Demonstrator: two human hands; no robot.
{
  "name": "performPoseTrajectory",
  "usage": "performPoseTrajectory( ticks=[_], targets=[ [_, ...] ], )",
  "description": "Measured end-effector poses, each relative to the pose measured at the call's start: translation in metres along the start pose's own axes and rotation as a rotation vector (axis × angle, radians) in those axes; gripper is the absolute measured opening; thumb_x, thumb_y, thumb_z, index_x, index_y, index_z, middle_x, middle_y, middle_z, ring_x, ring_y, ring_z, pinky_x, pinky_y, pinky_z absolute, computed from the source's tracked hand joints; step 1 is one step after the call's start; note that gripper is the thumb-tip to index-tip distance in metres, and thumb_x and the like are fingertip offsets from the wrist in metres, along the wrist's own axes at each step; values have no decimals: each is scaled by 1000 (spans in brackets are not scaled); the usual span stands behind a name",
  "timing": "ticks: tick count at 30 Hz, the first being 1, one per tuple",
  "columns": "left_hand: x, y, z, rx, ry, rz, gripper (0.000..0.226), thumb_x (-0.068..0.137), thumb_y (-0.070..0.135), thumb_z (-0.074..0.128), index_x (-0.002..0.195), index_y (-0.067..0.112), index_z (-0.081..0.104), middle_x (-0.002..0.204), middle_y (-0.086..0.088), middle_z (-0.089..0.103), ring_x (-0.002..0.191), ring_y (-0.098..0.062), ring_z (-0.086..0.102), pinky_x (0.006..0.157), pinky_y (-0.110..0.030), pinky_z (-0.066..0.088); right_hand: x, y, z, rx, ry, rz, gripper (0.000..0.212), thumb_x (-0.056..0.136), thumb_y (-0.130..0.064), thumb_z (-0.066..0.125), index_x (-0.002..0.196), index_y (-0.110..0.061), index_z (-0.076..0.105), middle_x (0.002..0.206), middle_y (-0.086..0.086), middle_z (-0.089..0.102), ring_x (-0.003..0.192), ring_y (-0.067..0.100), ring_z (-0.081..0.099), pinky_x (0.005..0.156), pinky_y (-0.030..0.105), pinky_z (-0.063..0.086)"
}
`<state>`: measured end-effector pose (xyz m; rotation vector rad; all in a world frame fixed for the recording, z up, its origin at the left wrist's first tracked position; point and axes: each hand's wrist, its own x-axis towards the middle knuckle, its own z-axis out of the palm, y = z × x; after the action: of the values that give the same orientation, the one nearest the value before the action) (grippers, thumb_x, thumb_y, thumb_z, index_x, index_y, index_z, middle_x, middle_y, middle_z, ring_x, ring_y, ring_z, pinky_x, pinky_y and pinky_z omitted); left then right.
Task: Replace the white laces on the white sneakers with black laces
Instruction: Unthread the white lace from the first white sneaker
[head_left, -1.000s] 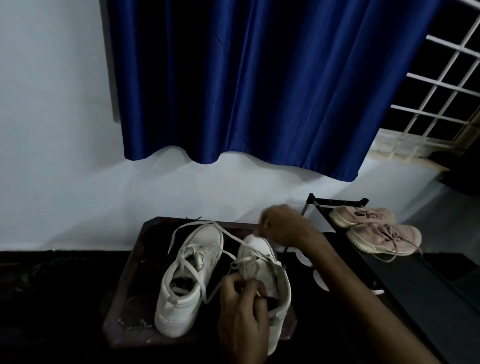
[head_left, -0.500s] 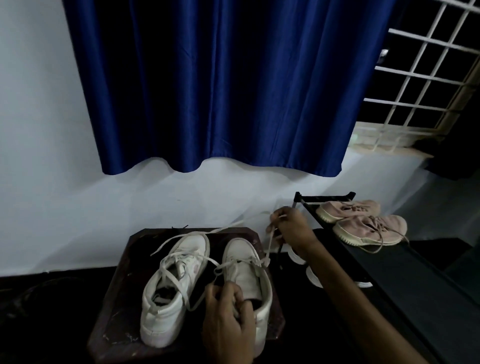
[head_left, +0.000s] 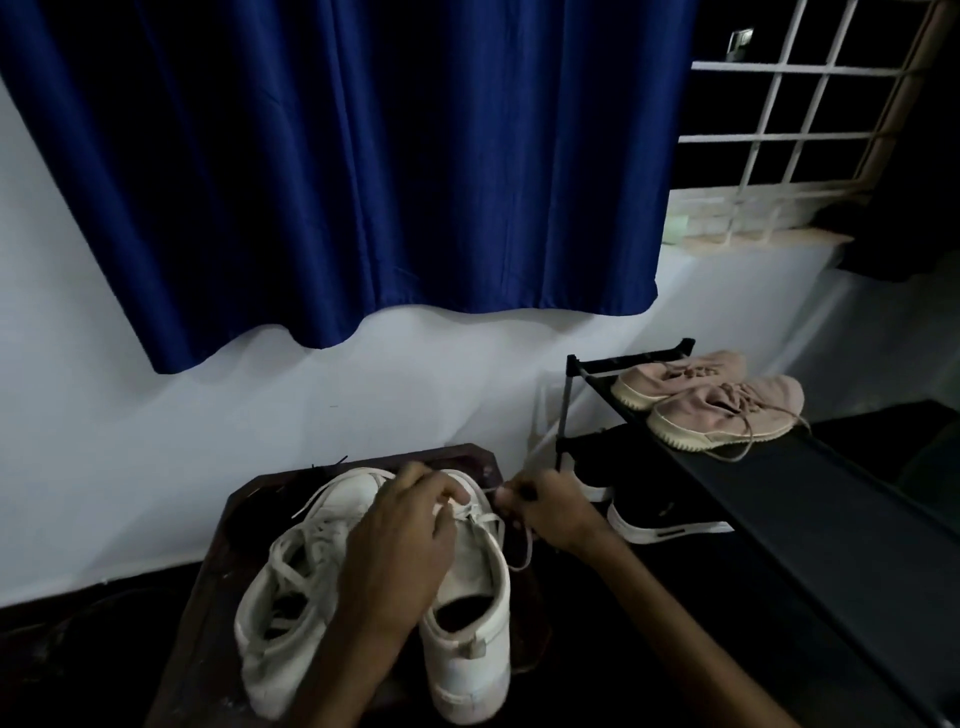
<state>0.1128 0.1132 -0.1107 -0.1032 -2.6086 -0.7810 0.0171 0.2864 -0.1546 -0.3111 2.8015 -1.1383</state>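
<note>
Left grip (head_left: 400, 535) curls over the smooth white sneaker (head_left: 470, 597) near its rounded toe. Just beside it, the right grip (head_left: 545, 506) pinches the flat white lace (head_left: 524, 551) above the dark, scuffed counter (head_left: 218, 571).

Two white sneakers (head_left: 275, 639) on one desk (head_left: 221, 561), two hands (head_left: 400, 545) at them. One shoe rack (head_left: 831, 519) carries two pink sneakers (head_left: 727, 415); one blue curtain (head_left: 337, 156) and one barred window (head_left: 779, 137) stand behind.

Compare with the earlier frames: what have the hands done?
The left hand moved from the collar of the right-side white leather sneaker forward to its front lacing. The right hand, pinching the flat white lace, came back in beside the toe. Both sneakers stay on the dark wooden stool.
</note>
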Motion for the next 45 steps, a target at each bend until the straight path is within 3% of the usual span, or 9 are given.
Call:
performPoseTrajectory(
  ticks=[4,8,11,14,17,23,33,39,45],
  targets=[
    [27,4,6,309,-324,9,21,89,23,57,108,31,60,117,10,55,115,-14,54,85,-32,44,-19,-20,-10,113,-13,-45,32,87,-47,64,97,-16,66,89,0,69,86,13,65,76,30,51],
    [31,15,9,399,-311,18,13,87,27,59,100,25,59,114,3,63,111,-20,59,81,-31,41,-32,-41,-8,62,-136,5,59,73,-52,74,119,-23,51,113,-2,47,112,14,44,92,27,39],
    [35,18,12,565,-326,36,12,92,24,53,102,22,61,115,-2,64,110,-23,60,84,-35,44,-36,-45,-4,-14,-50,46,59,73,-49,76,114,-21,45,108,-4,35,106,10,29,85,21,28],
    [34,18,15,673,-342,50,20,94,20,51,113,20,59,123,-4,61,115,-25,59,87,-34,45,-42,-39,-1,103,-24,79,35,72,-48,77,83,-22,56,83,-9,53,77,1,47,66,18,39],
    [36,7,17,593,-312,-59,22,93,25,53,115,21,55,123,-1,60,117,-24,58,90,-35,45,-57,-40,15,141,33,88,41,71,-56,72,66,-18,58,63,-8,59,58,3,54,59,23,44],
    [45,-31,16,-345,-99,-495,19,86,0,54,74,15,55,65,2,71,69,-27,67,67,-35,56,-73,-46,46,-17,253,3,45,73,-62,57,102,-28,51,98,-8,64,91,21,64,75,34,48],
    [61,-6,-3,468,-435,88,21,81,49,67,89,29,70,103,9,67,102,-13,59,83,-29,42,-76,-48,39,48,178,19,61,76,-66,64,110,-16,51,111,3,63,104,27,61,83,36,49],
    [60,-53,-19,-366,-24,-487,26,91,19,66,66,15,69,68,-1,68,79,-25,63,76,-35,47,-78,-45,40,32,196,16,53,79,-61,63,107,-18,52,109,2,64,102,26,61,81,33,46],
    [50,-52,-8,216,-141,-134,19,90,33,63,105,20,63,110,0,65,105,-24,61,89,-38,48,-76,-42,45,77,203,27,54,73,-64,63,105,-21,53,105,-2,64,99,24,62,78,32,47]
  ],
)
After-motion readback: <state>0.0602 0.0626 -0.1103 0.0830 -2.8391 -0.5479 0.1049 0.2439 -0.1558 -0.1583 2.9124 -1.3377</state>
